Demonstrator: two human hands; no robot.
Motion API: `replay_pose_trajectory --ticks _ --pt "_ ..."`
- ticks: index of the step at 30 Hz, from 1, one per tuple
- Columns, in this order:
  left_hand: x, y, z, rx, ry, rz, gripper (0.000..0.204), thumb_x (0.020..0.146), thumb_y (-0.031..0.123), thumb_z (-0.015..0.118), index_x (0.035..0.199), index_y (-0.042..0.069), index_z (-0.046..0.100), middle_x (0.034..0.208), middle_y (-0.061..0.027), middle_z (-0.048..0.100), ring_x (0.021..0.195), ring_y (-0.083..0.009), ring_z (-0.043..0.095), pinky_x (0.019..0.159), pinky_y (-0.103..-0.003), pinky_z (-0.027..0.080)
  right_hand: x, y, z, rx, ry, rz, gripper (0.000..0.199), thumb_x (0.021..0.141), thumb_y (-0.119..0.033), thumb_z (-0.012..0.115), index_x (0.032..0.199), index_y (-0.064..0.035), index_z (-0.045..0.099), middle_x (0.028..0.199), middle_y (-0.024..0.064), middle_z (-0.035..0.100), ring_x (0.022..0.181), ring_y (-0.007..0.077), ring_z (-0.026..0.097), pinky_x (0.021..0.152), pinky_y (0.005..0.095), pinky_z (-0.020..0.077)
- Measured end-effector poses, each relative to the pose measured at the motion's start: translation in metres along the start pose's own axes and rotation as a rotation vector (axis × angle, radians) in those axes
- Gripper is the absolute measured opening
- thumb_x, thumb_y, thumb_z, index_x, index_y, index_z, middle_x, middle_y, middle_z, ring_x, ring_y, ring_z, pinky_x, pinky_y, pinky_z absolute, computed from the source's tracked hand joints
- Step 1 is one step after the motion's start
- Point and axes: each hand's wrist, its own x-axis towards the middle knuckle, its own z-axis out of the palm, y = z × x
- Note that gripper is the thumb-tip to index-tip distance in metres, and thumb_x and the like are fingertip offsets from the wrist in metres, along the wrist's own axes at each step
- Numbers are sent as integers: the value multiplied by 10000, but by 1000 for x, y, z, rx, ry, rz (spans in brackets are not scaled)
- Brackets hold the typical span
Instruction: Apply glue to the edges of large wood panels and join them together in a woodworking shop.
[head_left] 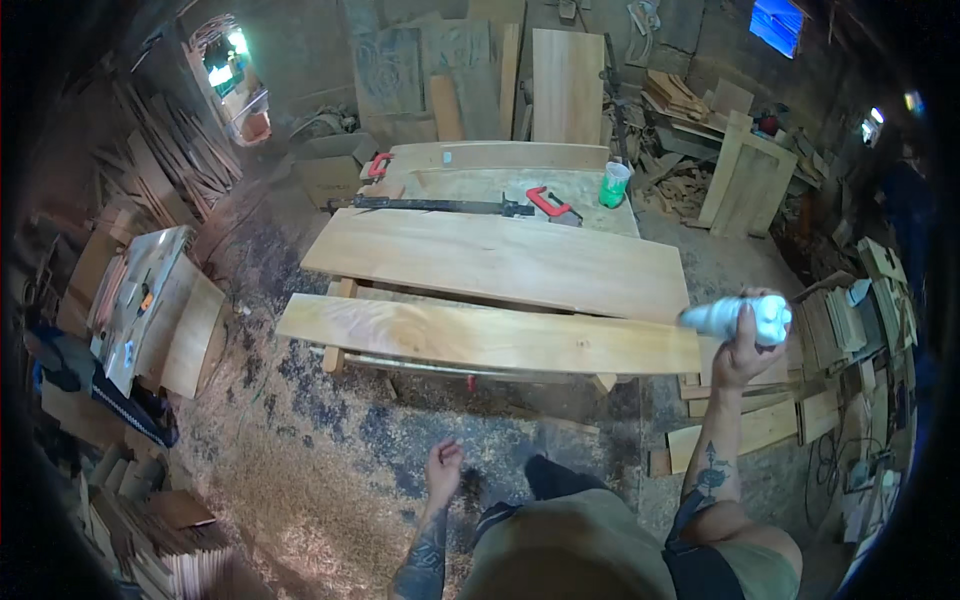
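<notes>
My right hand [738, 362] is wrapped round a white plastic bottle [722, 318]. The bottle lies on its side in the air, its narrow end pointing left over the right end of a long pale board [490, 335]. Whether its tip touches the wood I cannot tell. My left hand [445, 466] hangs low in front of the bench, fingers loosely curled with nothing visible in them. Behind the first board lies a wider board [500, 258], with a dark gap between the two.
A black bar clamp [430, 205], red C-clamps [548, 203] and a green-and-white container [614, 186] sit on the worktable [560, 185] behind the boards. Planks [745, 432] lie low at right. A small bench [150, 310] stands at left. Shavings cover the floor [270, 460].
</notes>
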Motion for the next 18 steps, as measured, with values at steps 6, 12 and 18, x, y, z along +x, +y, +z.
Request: replay_pose_trajectory --ticks 6,12,18 --pt "63 127 38 169 62 363 208 911 80 694 1105 5 691 1022 -120 735 956 -173 701 866 -289 540 38 24 27 284 251 -132 494 832 -351 643 1141 17 528 1023 170 604 937 263 607 840 401 540" --pt "127 193 85 642 35 658 247 850 143 710 1084 65 716 1039 -151 728 968 -330 688 891 -425 533 -13 116 82 279 0 314 347 881 -106 582 1192 37 525 1077 144 596 976 226 586 890 365 489" --pt "214 231 125 1068 -78 575 486 770 294 726 1222 124 668 1196 -140 673 1087 -360 622 968 -477 458 -23 153 48 166 242 543 177 968 -104 617 1111 -11 570 1007 69 603 914 156 579 845 328 479"
